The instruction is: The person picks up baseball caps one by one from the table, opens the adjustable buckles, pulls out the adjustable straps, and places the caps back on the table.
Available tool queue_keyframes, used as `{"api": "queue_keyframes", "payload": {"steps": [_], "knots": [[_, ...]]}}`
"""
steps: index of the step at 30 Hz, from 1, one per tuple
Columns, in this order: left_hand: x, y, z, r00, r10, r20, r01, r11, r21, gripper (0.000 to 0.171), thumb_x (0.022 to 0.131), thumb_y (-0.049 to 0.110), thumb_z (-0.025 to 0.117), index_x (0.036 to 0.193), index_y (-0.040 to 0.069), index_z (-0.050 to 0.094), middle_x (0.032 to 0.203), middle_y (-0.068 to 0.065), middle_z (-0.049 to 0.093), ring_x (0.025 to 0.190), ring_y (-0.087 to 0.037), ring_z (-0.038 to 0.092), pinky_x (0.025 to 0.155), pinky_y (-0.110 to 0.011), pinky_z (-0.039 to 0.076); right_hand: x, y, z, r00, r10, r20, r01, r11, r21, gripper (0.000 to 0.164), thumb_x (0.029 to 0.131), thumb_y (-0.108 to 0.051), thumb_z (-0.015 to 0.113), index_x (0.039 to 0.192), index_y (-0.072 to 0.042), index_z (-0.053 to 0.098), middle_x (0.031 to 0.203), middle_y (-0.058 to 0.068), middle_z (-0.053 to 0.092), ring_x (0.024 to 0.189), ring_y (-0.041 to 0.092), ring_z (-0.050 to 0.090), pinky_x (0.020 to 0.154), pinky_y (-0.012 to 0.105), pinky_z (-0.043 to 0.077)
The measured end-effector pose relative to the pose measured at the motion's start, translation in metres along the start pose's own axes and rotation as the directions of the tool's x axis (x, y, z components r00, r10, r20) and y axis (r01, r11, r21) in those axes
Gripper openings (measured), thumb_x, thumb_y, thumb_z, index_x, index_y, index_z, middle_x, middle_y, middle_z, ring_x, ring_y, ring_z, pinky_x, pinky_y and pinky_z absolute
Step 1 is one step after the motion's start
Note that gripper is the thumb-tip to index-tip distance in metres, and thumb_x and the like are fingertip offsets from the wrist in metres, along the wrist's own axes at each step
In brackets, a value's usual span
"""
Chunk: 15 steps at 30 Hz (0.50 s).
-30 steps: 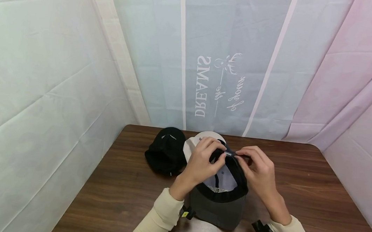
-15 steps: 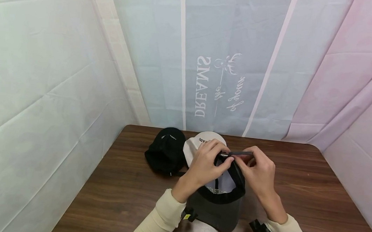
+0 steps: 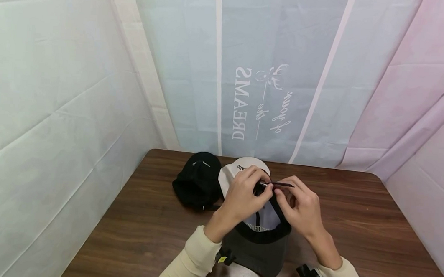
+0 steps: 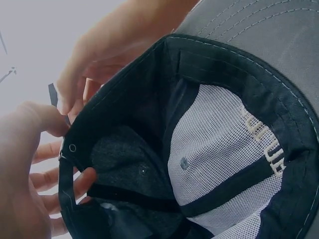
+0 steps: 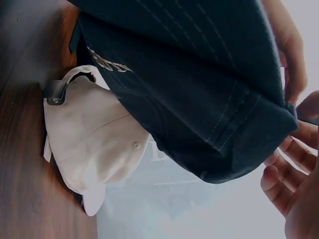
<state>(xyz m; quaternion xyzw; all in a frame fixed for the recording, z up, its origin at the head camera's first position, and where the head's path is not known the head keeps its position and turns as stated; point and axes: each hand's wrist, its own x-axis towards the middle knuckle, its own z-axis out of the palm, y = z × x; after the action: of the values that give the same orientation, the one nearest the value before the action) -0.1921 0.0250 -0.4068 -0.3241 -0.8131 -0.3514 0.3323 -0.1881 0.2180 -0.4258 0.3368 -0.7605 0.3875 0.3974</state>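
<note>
A dark grey baseball cap (image 3: 255, 253) is held brim toward me, its inside facing up. Black sweatband and pale mesh lining (image 4: 214, 134) show in the left wrist view. My left hand (image 3: 243, 196) pinches the back of the cap at the small metal buckle (image 3: 263, 184). From there the dark strap (image 3: 284, 185) sticks out to the right. My right hand (image 3: 305, 205) pinches this strap between thumb and fingers. The cap's dark outer side (image 5: 199, 99) fills much of the right wrist view. Fingers partly hide the buckle and strap.
A black cap (image 3: 197, 179) lies at the back left of the brown wooden table (image 3: 353, 220). Beside it sits a white cap (image 3: 225, 178), partly covered by my left hand. A pale printed cloth (image 3: 272, 32) hangs behind the table.
The cap has shifted slightly left and nearer to me. Its strap end swung up and out to the right, then drew back left. My right hand has moved a little left with it.
</note>
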Motion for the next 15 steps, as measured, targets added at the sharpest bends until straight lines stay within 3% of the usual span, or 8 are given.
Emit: {"api": "queue_keyframes", "payload": {"steps": [7,15], "knots": [[-0.0012,0.0000,-0.0030,1.000,-0.023,-0.011,0.023,1.000,-0.004,0.005,0.098,0.014,0.074,0.096,0.014,0.070,0.099,0.000,0.070,0.085,-0.013,0.065,0.080,-0.026,0.053,0.0010,-0.0031,0.0003,0.998,-0.059,-0.006,0.059,0.998,-0.036,0.034,0.105,-0.040,0.066,0.100,-0.009,0.079,0.094,0.003,0.071,0.056,0.006,0.051,0.050,0.016,0.040],[-0.0008,-0.0015,-0.0038,0.999,-0.030,-0.020,0.029,0.997,-0.068,0.004,0.100,0.013,0.071,0.096,0.013,0.070,0.101,-0.002,0.064,0.085,-0.014,0.065,0.076,-0.018,0.053,0.0024,-0.0085,0.0021,0.996,-0.083,0.018,0.085,0.982,-0.171,0.042,0.103,-0.050,0.065,0.098,-0.010,0.076,0.095,0.000,0.070,0.059,0.007,0.053,0.052,0.019,0.042]]}}
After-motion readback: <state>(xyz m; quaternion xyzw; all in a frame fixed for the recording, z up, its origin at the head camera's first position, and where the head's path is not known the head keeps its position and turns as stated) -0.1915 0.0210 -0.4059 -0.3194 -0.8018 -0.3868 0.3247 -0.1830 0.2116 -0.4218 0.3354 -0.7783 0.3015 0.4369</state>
